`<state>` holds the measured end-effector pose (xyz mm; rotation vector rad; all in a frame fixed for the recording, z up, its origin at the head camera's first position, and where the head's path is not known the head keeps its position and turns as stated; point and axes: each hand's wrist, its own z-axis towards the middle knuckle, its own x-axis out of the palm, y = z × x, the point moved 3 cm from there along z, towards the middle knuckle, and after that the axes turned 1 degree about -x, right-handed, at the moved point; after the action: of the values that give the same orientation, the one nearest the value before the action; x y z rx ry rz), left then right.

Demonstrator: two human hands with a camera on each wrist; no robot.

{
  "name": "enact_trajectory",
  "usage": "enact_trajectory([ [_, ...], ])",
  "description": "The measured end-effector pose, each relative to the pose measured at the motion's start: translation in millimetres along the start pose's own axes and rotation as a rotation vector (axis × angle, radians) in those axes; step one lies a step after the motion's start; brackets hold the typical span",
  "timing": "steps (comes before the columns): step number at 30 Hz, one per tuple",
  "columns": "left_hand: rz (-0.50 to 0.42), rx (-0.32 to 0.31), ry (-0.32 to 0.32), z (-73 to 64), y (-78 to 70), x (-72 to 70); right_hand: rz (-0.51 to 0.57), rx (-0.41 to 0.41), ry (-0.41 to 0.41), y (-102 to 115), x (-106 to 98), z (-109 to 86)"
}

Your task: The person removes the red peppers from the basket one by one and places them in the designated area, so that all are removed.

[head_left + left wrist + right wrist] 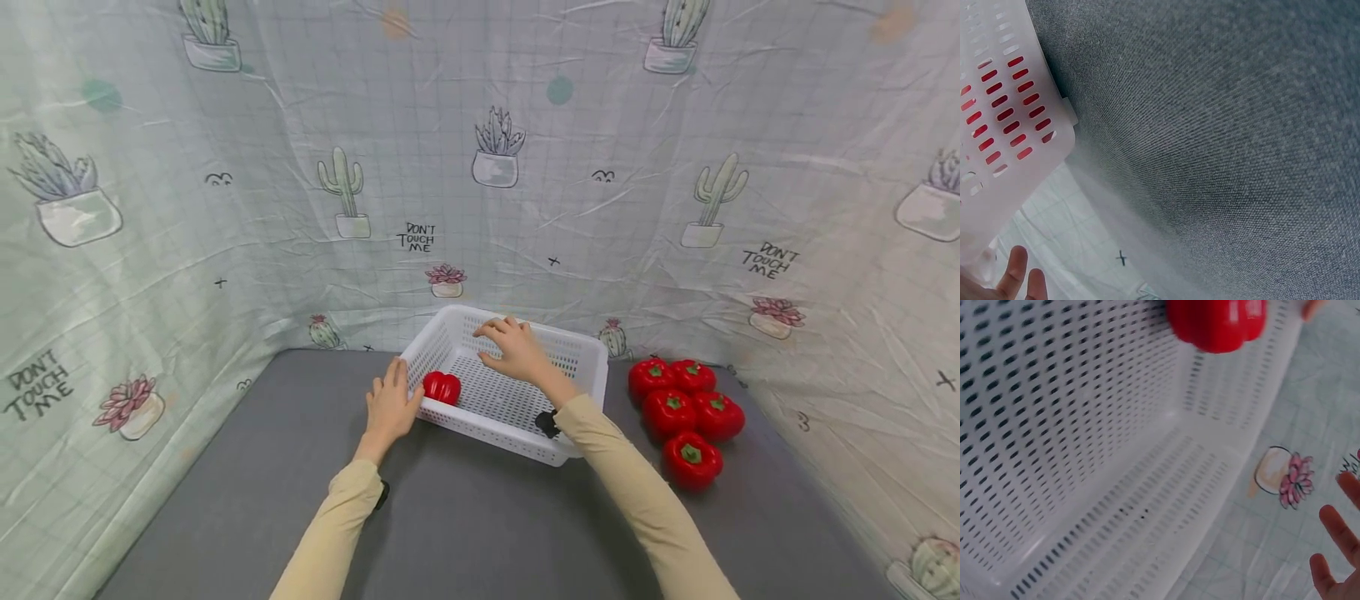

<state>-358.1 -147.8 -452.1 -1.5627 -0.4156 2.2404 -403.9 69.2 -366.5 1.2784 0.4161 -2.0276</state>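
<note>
A white perforated plastic basket [487, 429] stands on the grey table, with one red bell pepper [442, 388] lying in its left front corner. My left hand [392, 406] touches the basket's left end, its fingers extended along the rim. Over the basket's interior hangs my right hand [512, 348], fingers spread and loosely bent with nothing between them. In the right wrist view the pepper [1217, 324] sits at the basket's end, apart from the right hand [1341, 544]. Through the slots of the basket wall [1007, 112], the left wrist view shows red.
Several red bell peppers [670, 412] are grouped on the grey tabletop [480, 533] right of the basket. A patterned cloth [420, 183] with cactus drawings rises behind and along both sides of the table.
</note>
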Motion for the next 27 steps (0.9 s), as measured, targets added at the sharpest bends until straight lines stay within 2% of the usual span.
enact_trajectory([
  [12, 0.008, -0.006, -0.012, -1.2, 0.3, 1.8, -0.119, -0.205, 0.152, 9, 34, 0.6],
  [19, 0.006, -0.01, -0.023, -1.3, -0.9, 2.7, -0.257, -0.289, 0.24, 19, 50, 1.3],
  [23, 0.01, -0.022, -0.002, -0.5, 0.0, 2.8, -0.322, -0.326, 0.302, 24, 57, 3.0],
  [27, 0.012, -0.031, 0.002, 0.6, -0.2, 1.6, -0.387, -0.4, 0.324, 30, 63, 5.8],
])
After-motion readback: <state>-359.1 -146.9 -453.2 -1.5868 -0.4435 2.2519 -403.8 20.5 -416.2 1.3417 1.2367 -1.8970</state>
